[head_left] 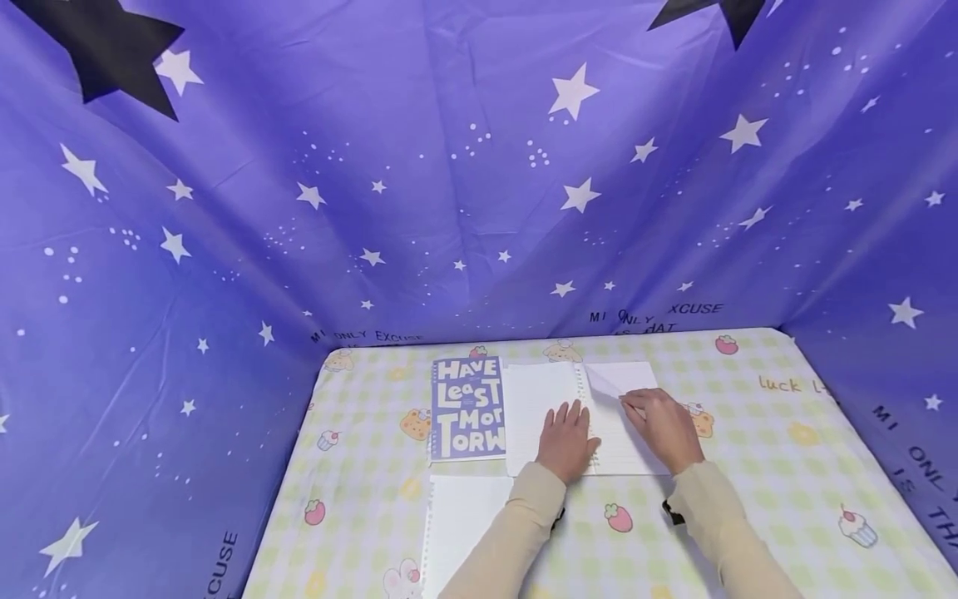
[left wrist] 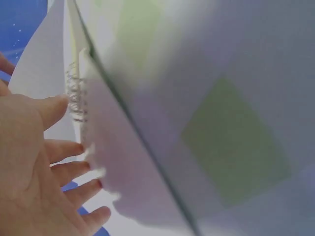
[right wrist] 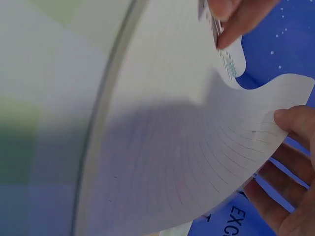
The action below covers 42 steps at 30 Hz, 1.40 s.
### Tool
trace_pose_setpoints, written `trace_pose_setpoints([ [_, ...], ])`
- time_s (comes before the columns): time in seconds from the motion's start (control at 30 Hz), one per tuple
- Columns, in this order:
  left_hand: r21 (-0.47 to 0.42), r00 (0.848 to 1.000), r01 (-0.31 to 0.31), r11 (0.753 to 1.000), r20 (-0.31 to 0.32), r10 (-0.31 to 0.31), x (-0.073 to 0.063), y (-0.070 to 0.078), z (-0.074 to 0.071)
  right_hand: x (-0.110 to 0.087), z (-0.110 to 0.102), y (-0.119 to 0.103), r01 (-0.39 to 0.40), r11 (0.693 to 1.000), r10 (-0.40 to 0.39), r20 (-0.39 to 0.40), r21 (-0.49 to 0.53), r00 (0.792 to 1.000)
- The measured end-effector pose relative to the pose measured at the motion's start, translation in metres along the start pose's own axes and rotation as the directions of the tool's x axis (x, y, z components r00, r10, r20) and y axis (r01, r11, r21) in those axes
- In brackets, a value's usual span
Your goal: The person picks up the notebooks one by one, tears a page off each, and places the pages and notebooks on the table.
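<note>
A spiral-bound notebook (head_left: 624, 449) with white lined pages lies open on the table. My left hand (head_left: 566, 445) rests on its left page beside the binding, fingers extended and spread. In the left wrist view, the coil rings (left wrist: 76, 98) run close to the left thumb. My right hand (head_left: 666, 424) pinches the edge of a right-hand page (right wrist: 236, 132) between thumb and fingers. That page is lifted and curves up off the sheets below; its lines show in the right wrist view.
Left of the open notebook lies a purple notebook (head_left: 468, 445) with large white lettering. Nearer the front is another white spiral-bound book (head_left: 460, 520), partly covered by the left sleeve. A checked cloth (head_left: 763, 499) covers the table, and purple star-print curtains (head_left: 479, 208) stand around it.
</note>
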<state>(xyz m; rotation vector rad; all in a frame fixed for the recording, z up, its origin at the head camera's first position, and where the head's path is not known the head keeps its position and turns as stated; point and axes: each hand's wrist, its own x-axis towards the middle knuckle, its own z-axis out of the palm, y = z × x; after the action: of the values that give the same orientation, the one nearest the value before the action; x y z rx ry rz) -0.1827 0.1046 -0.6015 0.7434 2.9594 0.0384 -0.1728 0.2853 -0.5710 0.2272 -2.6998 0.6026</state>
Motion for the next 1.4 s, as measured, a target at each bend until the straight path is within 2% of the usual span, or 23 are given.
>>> trace_pose_setpoints([
  [0.1, -0.013, 0.999, 0.003, 1.0, 0.033, -0.002, 0.001, -0.001, -0.005, -0.009, 0.003, -0.006, 0.001, 1.0, -0.001, 0.015, -0.006, 1.0],
  [0.27, -0.045, 0.999, 0.031, 0.999, 0.043, -0.029, 0.004, -0.004, -0.011, -0.021, 0.01, -0.015, -0.005, 1.0, 0.006, 0.045, -0.014, 0.999],
  [0.6, -0.047, 0.997, 0.039, 0.998, 0.061, -0.036, 0.004, -0.008, -0.02, -0.032, 0.021, -0.023, 0.006, 1.0, -0.006, 0.059, -0.013, 0.998],
  [0.77, -0.007, 0.994, 0.062, 0.998, 0.088, -0.061, 0.009, -0.006, -0.019, -0.034, 0.019, -0.024, 0.027, 1.0, -0.027, 0.026, -0.013, 0.999],
  [1.1, 0.023, 0.986, 0.1, 0.995, 0.135, -0.102, 0.02, -0.004, -0.006, -0.039, 0.017, -0.021, 0.068, 0.998, -0.067, -0.072, 0.014, 0.995],
  [1.4, 0.033, 0.991, 0.076, 0.997, 0.109, -0.079, 0.021, -0.008, -0.003, -0.044, 0.014, -0.02, 0.085, 0.995, -0.079, -0.115, 0.052, 0.99],
])
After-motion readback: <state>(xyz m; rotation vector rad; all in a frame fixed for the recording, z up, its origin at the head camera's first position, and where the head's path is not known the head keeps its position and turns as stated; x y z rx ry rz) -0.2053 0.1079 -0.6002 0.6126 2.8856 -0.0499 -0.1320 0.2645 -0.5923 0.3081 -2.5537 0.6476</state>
